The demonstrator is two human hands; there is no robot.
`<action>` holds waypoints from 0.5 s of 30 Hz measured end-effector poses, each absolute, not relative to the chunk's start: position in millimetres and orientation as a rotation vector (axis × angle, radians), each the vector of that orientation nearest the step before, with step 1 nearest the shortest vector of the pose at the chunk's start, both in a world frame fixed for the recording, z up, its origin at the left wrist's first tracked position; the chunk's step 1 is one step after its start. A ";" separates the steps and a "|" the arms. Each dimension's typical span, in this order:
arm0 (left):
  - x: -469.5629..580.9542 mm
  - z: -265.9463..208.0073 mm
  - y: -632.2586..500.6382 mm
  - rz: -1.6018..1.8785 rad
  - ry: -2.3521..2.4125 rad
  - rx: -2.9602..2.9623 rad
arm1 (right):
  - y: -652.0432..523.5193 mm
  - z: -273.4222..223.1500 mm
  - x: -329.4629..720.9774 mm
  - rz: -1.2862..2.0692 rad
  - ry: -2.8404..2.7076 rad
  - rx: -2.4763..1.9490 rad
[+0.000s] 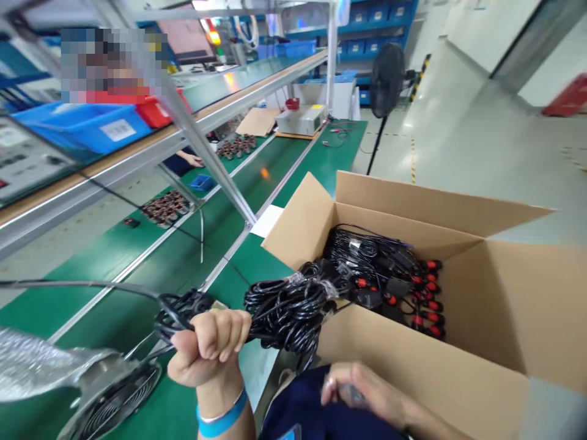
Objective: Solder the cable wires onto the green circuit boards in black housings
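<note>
My left hand, with a blue band at its wrist, is closed in a fist around a coiled black cable over the green bench. To its right, more bundled coils of black cable hang over the near left edge of an open cardboard box. Inside the box lie black cords and several black-and-red connectors. My right hand is curled low in front of my dark clothing, beside the box. A greyish patch shows in its fingers; what it is stays unclear.
A round fan-like unit with silvery foil duct lies on the bench at left. A metal shelf frame rises from the green bench. Behind it, another person's hand is near small copper-coloured parts. A black fan stands beyond the box.
</note>
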State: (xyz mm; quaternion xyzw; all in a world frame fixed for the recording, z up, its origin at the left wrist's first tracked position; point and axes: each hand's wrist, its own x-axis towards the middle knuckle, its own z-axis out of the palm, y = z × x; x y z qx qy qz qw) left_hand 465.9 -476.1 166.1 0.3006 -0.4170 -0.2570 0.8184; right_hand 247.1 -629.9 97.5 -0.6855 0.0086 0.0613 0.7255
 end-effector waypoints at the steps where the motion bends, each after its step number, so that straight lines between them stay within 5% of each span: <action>1: 464.4 159.7 -468.5 -0.529 -0.863 0.625 | -627.3 89.1 237.2 0.203 -0.044 -1.521; 9: 439.3 131.5 -445.6 -0.364 -0.617 0.535 | -615.6 7.0 223.6 0.069 0.582 -1.174; 15: 422.8 128.0 -451.5 -0.323 -0.524 0.420 | -622.9 15.0 234.1 0.150 0.573 -1.006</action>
